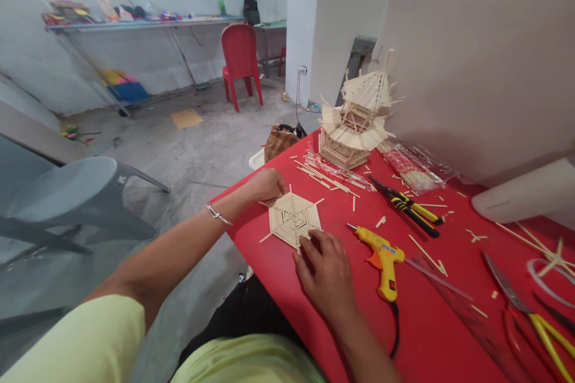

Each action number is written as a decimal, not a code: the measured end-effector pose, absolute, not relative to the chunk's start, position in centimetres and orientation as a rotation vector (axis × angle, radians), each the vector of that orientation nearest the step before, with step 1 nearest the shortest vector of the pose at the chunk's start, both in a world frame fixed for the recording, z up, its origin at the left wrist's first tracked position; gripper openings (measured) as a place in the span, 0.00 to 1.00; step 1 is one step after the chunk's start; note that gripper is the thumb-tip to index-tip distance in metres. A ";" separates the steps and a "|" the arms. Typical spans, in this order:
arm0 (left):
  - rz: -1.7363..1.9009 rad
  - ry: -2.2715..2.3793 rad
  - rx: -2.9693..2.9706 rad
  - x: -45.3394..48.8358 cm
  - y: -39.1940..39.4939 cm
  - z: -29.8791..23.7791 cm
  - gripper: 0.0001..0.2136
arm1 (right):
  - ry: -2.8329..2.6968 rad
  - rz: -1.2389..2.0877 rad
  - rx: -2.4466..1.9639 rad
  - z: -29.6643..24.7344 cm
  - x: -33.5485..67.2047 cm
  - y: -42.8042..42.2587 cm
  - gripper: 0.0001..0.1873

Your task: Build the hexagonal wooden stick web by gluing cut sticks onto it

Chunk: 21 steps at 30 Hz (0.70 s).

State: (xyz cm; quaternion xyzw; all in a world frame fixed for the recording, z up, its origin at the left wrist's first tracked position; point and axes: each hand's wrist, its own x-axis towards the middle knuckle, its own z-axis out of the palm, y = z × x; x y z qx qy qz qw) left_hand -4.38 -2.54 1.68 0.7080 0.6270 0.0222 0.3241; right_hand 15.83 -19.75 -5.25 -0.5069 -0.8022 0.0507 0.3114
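Wooden hexagon, edge partly covered by loosely spread right hand; left hand, hold indiscernible.

Room between stick hexagon and glue gun, seemingly; pliers beyond

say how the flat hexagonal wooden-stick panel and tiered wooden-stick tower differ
The flat, pale hexagonal wooden-stick panel lies low; the tiered, pale wooden-stick tower stands tall. The panel is one webbed layer; the tower has flared roofs over open framing. The right hand is at the panel's edge; no hand is at the tower. Both are on the red table.
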 end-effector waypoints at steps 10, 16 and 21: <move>0.056 1.652 1.813 -4.0 -2.8 2.4 0.11 | -2.115 0.124 -1.334 -5.2 15.8 -19.7 0.16; 0.060 1.626 1.783 -4.3 -2.5 2.1 0.12 | -2.114 0.137 -1.341 -5.1 15.8 -19.8 0.16; 0.073 1.580 1.762 -4.6 -2.1 1.4 0.12 | -2.113 0.138 -1.332 -5.0 15.8 -19.8 0.16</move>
